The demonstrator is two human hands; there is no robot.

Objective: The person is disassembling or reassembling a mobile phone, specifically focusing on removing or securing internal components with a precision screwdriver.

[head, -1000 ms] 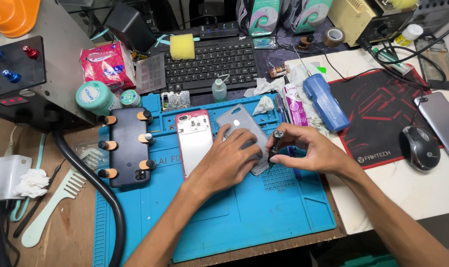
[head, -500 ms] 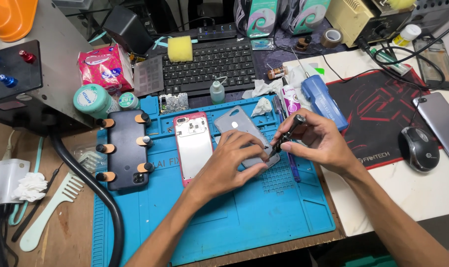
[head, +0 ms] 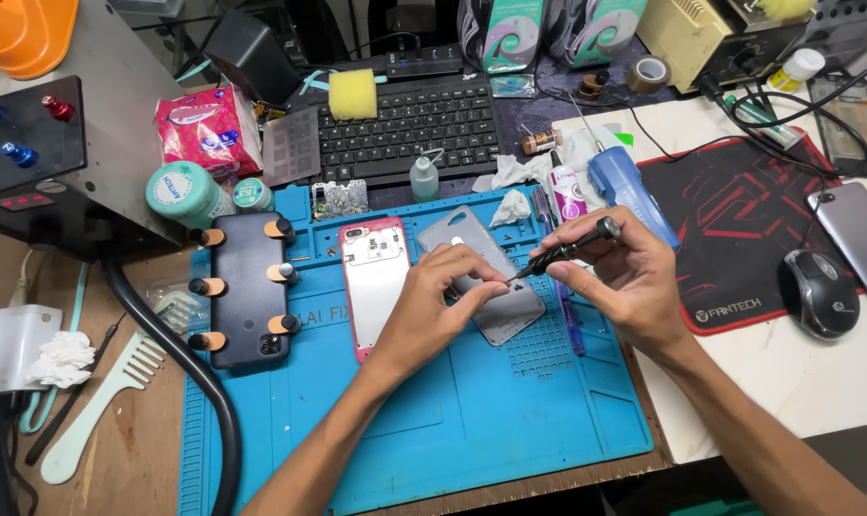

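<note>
- Head view: I take the blue repair mat (head: 452,420) as my landmark; everything I name is placed against it.
- My left hand (head: 433,306) rests near the middle of the mat, fingers curled and pinched together at their tips, pressing on the grey phone back panel (head: 495,287). I cannot tell whether a small part is nipped between those fingertips.
- That grey panel lies flat on the upper middle of the mat, tilted, partly under my left hand's fingers and reaching out to their right.
- My right hand (head: 624,287) hovers over the mat's right edge, closed around a black screwdriver (head: 572,247). The tool slants down to the left, its tip meeting my left fingertips just above the grey panel.
- The red-rimmed phone frame (head: 374,282) lies on the mat just left of my left hand, open side up, touching neither hand.
- A black phone held in a clamp with tan knobs (head: 245,287) sits across the mat's upper left corner, well apart from both hands.
- Off the mat's right side lie a red-and-black mouse pad (head: 729,220) and a mouse (head: 820,291); beyond its top edge sits a black keyboard (head: 414,119).
</note>
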